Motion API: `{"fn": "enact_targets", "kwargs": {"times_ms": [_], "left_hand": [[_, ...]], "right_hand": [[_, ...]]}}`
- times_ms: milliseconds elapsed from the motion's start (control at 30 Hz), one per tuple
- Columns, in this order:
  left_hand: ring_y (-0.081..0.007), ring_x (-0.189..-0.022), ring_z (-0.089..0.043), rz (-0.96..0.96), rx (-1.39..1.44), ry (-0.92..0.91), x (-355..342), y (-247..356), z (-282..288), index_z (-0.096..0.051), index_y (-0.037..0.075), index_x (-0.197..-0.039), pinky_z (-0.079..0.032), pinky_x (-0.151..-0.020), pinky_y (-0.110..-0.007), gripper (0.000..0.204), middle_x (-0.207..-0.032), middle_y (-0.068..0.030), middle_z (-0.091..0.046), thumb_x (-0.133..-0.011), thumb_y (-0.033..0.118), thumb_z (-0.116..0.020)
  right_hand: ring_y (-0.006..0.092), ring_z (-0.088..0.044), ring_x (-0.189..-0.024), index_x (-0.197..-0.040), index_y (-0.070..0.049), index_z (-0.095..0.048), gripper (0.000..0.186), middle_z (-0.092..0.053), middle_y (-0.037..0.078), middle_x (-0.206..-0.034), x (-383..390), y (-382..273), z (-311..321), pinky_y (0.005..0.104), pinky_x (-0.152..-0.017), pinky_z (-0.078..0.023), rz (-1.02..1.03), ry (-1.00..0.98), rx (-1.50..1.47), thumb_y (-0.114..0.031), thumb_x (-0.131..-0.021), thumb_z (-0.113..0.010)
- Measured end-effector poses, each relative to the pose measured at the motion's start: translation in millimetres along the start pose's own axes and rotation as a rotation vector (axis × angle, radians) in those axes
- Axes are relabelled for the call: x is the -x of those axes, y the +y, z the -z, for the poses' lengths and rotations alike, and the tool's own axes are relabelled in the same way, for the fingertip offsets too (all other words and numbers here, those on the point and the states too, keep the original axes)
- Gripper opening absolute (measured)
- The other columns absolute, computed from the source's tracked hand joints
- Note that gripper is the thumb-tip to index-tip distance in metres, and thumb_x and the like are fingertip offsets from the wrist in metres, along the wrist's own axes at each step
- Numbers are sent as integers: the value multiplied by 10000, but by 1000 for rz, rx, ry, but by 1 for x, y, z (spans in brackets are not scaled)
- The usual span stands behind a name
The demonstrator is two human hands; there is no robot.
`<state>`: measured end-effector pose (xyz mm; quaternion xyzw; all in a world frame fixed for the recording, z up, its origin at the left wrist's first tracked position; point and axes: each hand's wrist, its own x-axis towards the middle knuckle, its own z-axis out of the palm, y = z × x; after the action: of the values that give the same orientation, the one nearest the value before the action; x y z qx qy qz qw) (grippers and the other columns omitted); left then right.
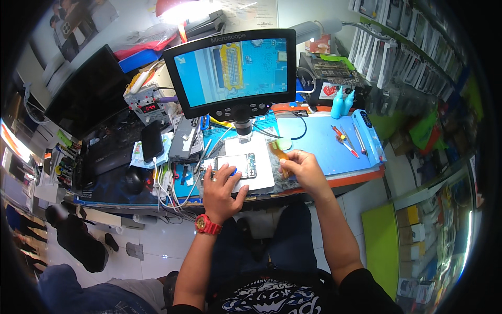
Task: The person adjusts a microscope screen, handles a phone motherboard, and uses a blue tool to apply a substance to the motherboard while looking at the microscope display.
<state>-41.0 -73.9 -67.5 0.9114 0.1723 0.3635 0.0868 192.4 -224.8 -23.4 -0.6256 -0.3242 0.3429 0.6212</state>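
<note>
An opened phone (240, 163) with its inner parts bare lies on the white base plate (265, 166) beneath the microscope lens (243, 129). Fingers spread, my left hand (222, 191) rests over the phone's near left part, a red watch on that wrist. To the right of the plate, my right hand (307, 168) pinches a flat amber-brown piece (278, 151); its exact kind is unclear. Above, the microscope's screen (232, 70) displays an enlarged connector with a yellow surround on a blue board.
On the right, a blue mat (315, 146) carries tweezers (358, 137) and a red-and-white brush (351, 150), with blue bottles (342, 103) behind. Leftward lie a black phone (152, 141), tangled cables (166, 183) and a dark monitor (88, 91). Other people are at the lower left.
</note>
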Motion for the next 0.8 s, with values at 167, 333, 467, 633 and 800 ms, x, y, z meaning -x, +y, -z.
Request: {"fn": "enact_targets", "kwargs": {"times_ms": [167,333,467,633,800], "left_hand": [[-332,-1330,-662,10,7,3,0,1,0,-779,76,-1138,-312,-1256,-604,329,-1291,-119,-736,-886,283,-828],[-331,-1332,-661,10,7,-1,-1,1,1,-781,76,-1137,-313,-1253,-607,328,-1292,-119,-735,-891,287,-828],[-336,-1317,-665,3,2,-2,-2,2,2,-792,74,-1157,-336,-1234,-623,349,-1273,-124,-737,-909,319,-815],[-336,-1318,-664,10,-4,0,0,3,3,-791,77,-1161,-336,-1234,-622,351,-1275,-124,-736,-910,322,-812],[-337,-1333,-659,10,3,-2,0,2,1,-776,71,-1148,-316,-1252,-610,336,-1301,-124,-732,-892,283,-825]], "right_hand": [[69,-585,-690,-1081,16,-726,181,-667,-3,-808,-9,-11,-16,257,-628,-488,-111,-98,189,-161,-1061,-695],[55,-575,-672,-1090,23,-728,176,-664,3,-786,-23,-9,-22,233,-589,-449,-126,-220,255,-144,-1048,-691],[101,-634,-700,-1077,50,-746,205,-707,52,-794,-35,-1,-25,277,-645,-505,-122,-260,286,-133,-993,-707],[54,-557,-613,-1131,25,-724,179,-703,32,-796,-40,-7,-26,222,-543,-423,-182,-249,222,-105,-1008,-726],[54,-548,-594,-1160,36,-722,213,-705,36,-795,-41,-1,-26,224,-523,-414,-176,-234,271,-104,-1000,-741]]}}
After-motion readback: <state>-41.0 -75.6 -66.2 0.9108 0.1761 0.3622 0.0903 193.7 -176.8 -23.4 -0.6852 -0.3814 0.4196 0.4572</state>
